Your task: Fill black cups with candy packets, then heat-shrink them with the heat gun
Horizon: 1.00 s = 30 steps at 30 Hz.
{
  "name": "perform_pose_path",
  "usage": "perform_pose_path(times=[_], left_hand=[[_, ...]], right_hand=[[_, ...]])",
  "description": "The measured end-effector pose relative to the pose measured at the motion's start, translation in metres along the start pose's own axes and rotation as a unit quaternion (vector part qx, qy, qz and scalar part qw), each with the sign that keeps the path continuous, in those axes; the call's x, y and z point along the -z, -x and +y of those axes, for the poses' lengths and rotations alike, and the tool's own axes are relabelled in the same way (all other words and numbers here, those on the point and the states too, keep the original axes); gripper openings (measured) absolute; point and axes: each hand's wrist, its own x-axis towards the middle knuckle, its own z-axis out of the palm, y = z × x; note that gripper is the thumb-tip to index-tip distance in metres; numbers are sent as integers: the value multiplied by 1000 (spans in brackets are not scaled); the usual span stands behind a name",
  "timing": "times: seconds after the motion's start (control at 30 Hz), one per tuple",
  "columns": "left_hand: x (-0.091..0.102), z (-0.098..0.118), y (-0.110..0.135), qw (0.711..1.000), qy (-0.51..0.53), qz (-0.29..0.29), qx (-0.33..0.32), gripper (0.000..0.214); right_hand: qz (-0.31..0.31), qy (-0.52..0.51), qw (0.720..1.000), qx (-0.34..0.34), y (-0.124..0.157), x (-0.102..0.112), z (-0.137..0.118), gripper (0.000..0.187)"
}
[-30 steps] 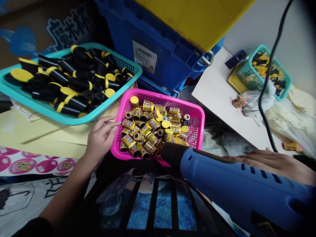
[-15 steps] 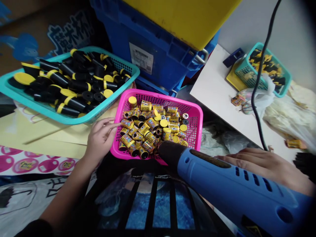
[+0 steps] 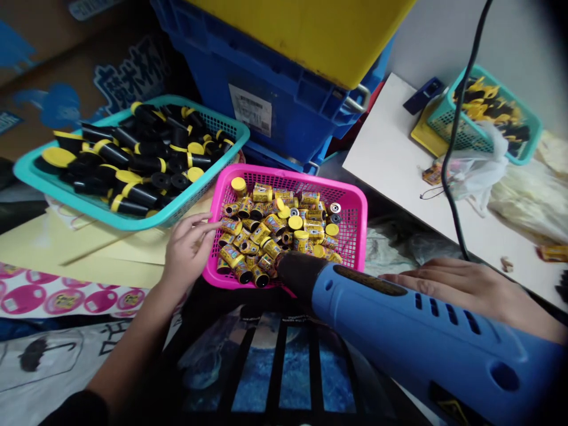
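Observation:
On my lap, a pink basket [image 3: 362,231] holds many small cylindrical containers [image 3: 275,223] with yellow printed labels, several capped in yellow. My left hand [image 3: 190,245] is at the basket's left rim, with its index finger reaching over the edge and the other fingers bent against the side. A blue heat gun [image 3: 426,337] slants in from the lower right. My right hand [image 3: 470,290] grips its body from the far side, the fingertips partly hidden behind it. The gun's dark nozzle [image 3: 299,275] points over the front part of the containers.
A teal basket [image 3: 128,222] of black and yellow parts stands at left. Blue crates [image 3: 213,71] rise behind. A white table [image 3: 399,160] at right carries another teal basket [image 3: 528,145] and plastic bags. A black cable [image 3: 459,106] hangs in front of it.
The heat gun's nozzle has shifted slightly left over the containers, with my right hand still on it. The surroundings have shifted a little in view. My left hand stays at the basket's rim.

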Motion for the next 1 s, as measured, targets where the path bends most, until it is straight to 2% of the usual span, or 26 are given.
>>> perform_pose_path(times=[0.1, 0.2, 0.37, 0.53, 0.67, 0.8, 1.0], left_hand=[[-1, 12, -20, 1000, 4, -3, -25, 19], [2, 22, -40, 998, 10, 5, -54, 20], [4, 22, -55, 997, 13, 24, -72, 21], [-6, 21, -72, 995, -11, -18, -102, 21], [-9, 29, -88, 992, -20, -26, -118, 21], [-6, 30, -88, 993, -8, -16, -120, 20], [1, 16, -66, 993, -4, 1, -121, 19]], right_hand=[[42, 29, 998, 43, -14, -4, 1, 49], [47, 23, 995, 90, -25, -8, 1, 41], [76, 9, 996, 48, -21, -11, 5, 38], [66, -44, 996, 48, -10, -16, 12, 42], [51, -46, 997, 44, -17, -19, 10, 42], [52, -21, 996, 68, -35, -15, 3, 40], [5, 40, 994, 98, -47, -1, -2, 41]])
